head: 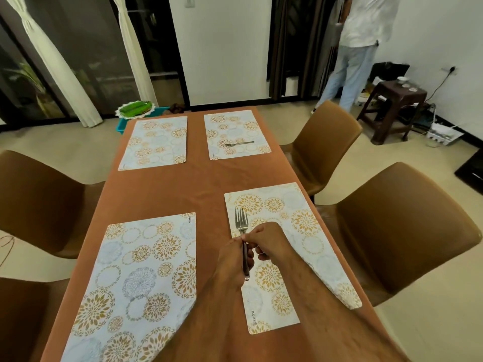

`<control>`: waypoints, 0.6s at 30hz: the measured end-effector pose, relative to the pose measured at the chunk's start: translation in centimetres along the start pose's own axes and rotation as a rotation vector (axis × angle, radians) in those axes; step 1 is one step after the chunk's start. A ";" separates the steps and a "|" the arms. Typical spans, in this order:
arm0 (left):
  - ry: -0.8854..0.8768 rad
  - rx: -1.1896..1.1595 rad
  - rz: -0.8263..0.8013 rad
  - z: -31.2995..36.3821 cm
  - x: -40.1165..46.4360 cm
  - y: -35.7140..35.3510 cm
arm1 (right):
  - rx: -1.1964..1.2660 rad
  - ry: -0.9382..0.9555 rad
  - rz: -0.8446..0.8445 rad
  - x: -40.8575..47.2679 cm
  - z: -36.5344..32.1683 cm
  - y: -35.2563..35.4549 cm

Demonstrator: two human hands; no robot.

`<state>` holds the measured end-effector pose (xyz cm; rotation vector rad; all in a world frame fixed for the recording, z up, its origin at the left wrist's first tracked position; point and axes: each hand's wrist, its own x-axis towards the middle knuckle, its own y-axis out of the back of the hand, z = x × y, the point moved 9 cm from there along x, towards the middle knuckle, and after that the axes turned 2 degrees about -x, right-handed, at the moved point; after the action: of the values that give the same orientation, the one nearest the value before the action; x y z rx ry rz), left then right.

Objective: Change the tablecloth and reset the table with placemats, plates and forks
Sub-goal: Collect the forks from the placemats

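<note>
A long table (198,184) under an orange-brown tablecloth (183,194) carries four floral placemats, and the near right placemat (300,231) serves as the landmark here. Over its left edge, both hands meet on forks (241,226) held with tines pointing away from the person; there look to be two stacked, though the count is hard to tell. The right hand (269,241) pinches the neck just below the tines with thumb and fingertip, its other fingers loosely curled, while the left hand (232,259) wraps around the dark handles, whose ends stick out below the palm. Left of this mat lies the near left placemat (146,273), bare. Beyond it, the far right placemat (235,134) bears a single fork (239,143) lying crosswise, and the far left placemat (155,142) sits beside that. Brown chairs (407,231) stand to the right of the landmark mat and along the opposite side. Well beyond, a person in light clothes (358,48) stands near a dark stool (392,105).
</note>
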<state>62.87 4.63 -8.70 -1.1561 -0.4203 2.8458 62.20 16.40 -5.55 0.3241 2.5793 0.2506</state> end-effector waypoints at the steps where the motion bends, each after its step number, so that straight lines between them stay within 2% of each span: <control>1: -0.003 0.008 -0.022 0.1 -0.1 -0.1 | 0.005 0.001 0.015 -0.3 0.0 0.2; 11: 0.051 -0.003 -0.161 -1.4 -2.1 -3.6 | 0.119 -0.058 0.110 -3.0 1.3 3.7; 18: -0.036 -0.011 -0.076 -3.1 -4.5 -9.4 | 0.119 -0.036 0.097 -3.5 1.7 9.6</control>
<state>67.66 13.77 -5.27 -1.0690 -0.4711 2.8064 67.77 24.77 -3.05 0.4931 2.5518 0.1241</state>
